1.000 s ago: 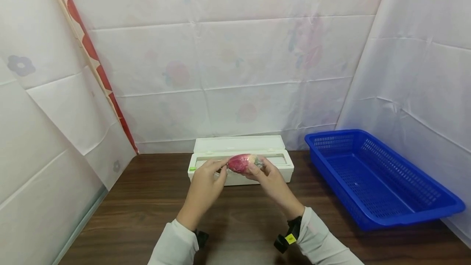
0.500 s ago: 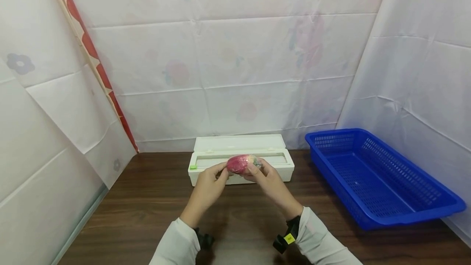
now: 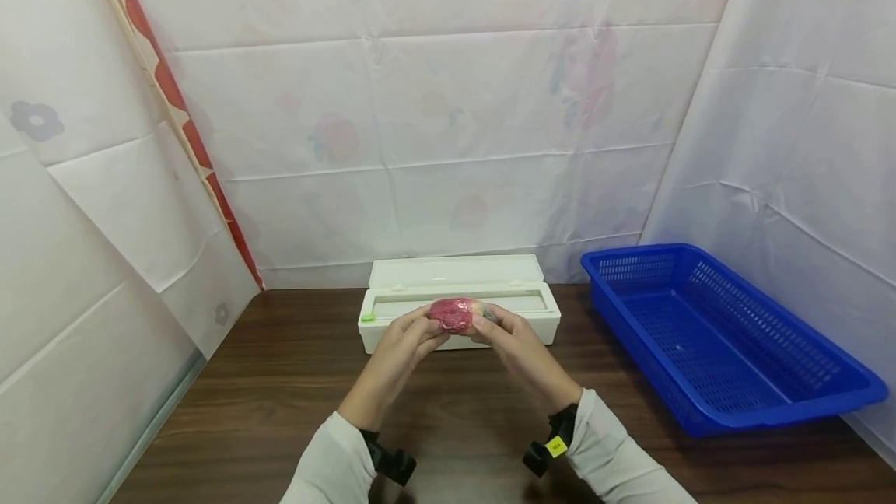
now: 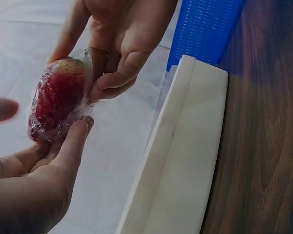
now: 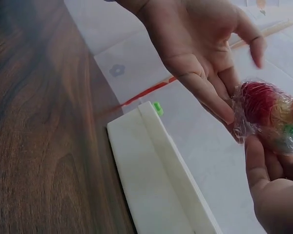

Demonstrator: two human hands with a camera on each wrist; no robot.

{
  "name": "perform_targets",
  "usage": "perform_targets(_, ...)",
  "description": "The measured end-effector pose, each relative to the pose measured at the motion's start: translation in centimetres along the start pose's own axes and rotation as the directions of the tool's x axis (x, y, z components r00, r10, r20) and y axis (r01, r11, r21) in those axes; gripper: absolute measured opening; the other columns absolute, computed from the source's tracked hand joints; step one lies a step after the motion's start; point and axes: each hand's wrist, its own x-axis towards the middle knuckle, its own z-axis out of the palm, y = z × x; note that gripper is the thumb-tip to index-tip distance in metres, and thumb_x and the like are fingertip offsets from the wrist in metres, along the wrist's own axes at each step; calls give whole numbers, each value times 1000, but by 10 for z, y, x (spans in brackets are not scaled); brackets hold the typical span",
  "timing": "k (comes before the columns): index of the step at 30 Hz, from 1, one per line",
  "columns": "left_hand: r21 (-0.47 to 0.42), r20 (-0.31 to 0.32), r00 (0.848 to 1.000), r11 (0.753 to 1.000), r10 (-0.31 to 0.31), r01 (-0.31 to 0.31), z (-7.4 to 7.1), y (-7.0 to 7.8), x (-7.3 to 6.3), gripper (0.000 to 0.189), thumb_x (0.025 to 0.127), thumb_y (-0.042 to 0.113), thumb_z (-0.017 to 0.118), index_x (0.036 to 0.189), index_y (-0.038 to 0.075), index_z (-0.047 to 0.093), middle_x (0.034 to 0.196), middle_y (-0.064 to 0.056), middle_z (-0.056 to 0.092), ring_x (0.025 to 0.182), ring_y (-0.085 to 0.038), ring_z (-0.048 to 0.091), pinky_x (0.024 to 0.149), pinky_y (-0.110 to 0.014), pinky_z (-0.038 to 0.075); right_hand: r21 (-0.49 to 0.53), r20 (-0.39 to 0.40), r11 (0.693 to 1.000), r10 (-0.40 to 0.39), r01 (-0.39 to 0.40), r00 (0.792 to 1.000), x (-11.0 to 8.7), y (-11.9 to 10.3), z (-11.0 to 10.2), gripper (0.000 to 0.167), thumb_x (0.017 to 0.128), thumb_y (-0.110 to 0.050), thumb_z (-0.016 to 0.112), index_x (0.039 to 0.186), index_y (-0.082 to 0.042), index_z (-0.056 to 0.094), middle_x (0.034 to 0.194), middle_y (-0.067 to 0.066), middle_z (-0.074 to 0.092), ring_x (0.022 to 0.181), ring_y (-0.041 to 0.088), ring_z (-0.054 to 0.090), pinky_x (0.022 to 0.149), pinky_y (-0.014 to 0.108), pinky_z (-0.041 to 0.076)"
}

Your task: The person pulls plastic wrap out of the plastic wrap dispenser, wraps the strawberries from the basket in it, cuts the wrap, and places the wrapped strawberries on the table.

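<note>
A red, oval fruit-like thing [image 3: 451,316] with a yellowish and green end is wrapped in clear plastic film [image 4: 88,105]. It is held up in front of the white box [image 3: 458,341]. My right hand [image 3: 523,344] pinches its yellow-green end between thumb and fingers. At the red end, the fingers of my left hand [image 3: 397,350] touch the film from below, almost straight. The left thumb [image 5: 251,41] stands lifted off the fruit, as the right wrist view shows. Loose film sticks out along its underside [image 5: 241,129].
The long white box, which looks like a film dispenser, has its lid [image 3: 455,271] raised and a green slider [image 3: 368,318] at its left. A blue perforated basket [image 3: 700,411] stands to the right on the dark wooden table [image 3: 280,395]. White printed sheets [image 3: 448,115] hang around.
My left fingers have gone from pinching the red end's tip to lying under it, with the thumb lifted. The fruit has turned slightly; the right hand has stayed nearly in place.
</note>
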Motion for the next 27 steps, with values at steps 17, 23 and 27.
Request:
perform_targets(17, 19, 72, 997, 1000, 11, -13, 2, -4, 1, 44, 108, 29, 49, 134, -6, 47, 133, -17, 51, 119, -21, 56, 102, -31, 46, 25, 45, 998, 51, -53, 998, -1, 0, 2, 57, 102, -29, 55, 148, -1, 38, 150, 18, 36, 131, 26, 43, 113, 47, 28)
perform_targets(23, 41, 85, 996, 999, -5, 1, 4, 1, -2, 41, 107, 30, 50, 131, -4, 50, 129, -15, 54, 118, -22, 57, 102, -33, 48, 199, 166, 977, 42, -75, 985, -1, -1, -3, 55, 104, -21, 51, 148, 7, 33, 144, 20, 45, 127, 22, 51, 109, 34, 40)
perform_targets(27, 89, 85, 996, 996, -21, 13, 4, 2, -2, 42, 106, 32, 51, 130, -3, 51, 127, -13, 57, 118, -21, 58, 103, -36, 47, 229, 162, 973, 1, -38, 987, -2, 1, -4, 50, 103, -19, 53, 141, 11, 41, 136, 16, 52, 121, 19, 53, 104, 30, 43)
